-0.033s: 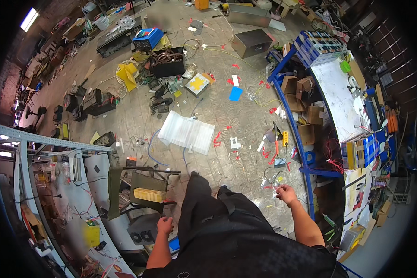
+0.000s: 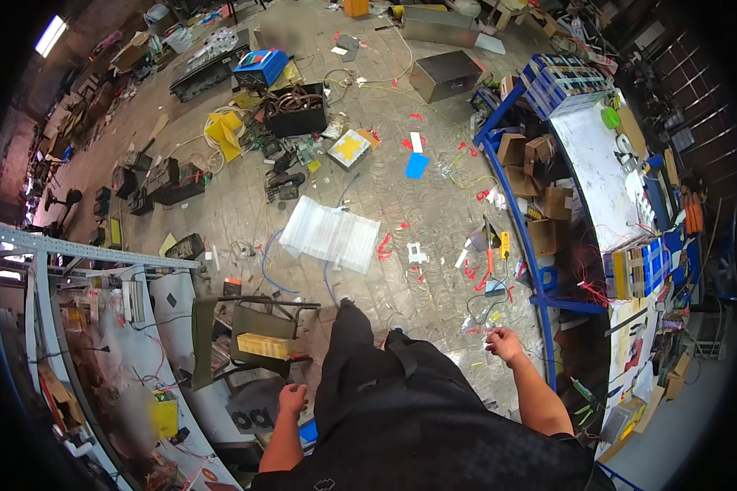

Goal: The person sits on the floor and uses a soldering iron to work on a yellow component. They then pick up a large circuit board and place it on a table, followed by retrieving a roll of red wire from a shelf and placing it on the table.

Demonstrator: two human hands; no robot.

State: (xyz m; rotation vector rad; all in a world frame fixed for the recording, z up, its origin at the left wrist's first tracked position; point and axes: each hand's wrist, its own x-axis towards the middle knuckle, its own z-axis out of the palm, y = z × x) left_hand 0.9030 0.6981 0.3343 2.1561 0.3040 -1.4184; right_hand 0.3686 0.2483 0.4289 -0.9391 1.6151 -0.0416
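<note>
My left hand (image 2: 293, 398) hangs low beside my left leg, its fingers loosely curled with nothing visible in them. Just beyond it stands a folding chair (image 2: 258, 319) with a yellow block-shaped pack (image 2: 264, 345) on its seat. My right hand (image 2: 506, 344) is held out to the right of my legs, thumb and fingers drawn together. Whether something small is between those fingertips cannot be made out. Past that hand, a dark cable, red scraps and a yellow meter (image 2: 505, 245) lie on the floor. A crumpled white sheet (image 2: 329, 233) is spread ahead of my feet.
A blue-framed workbench (image 2: 598, 172) bearing battery packs runs along the right. Metal shelving (image 2: 98, 262) with parts stands at left. Farther off, a black crate (image 2: 297, 112) of coiled material, a dark metal box (image 2: 446, 75) and a white-and-yellow box (image 2: 350, 150) sit on the floor.
</note>
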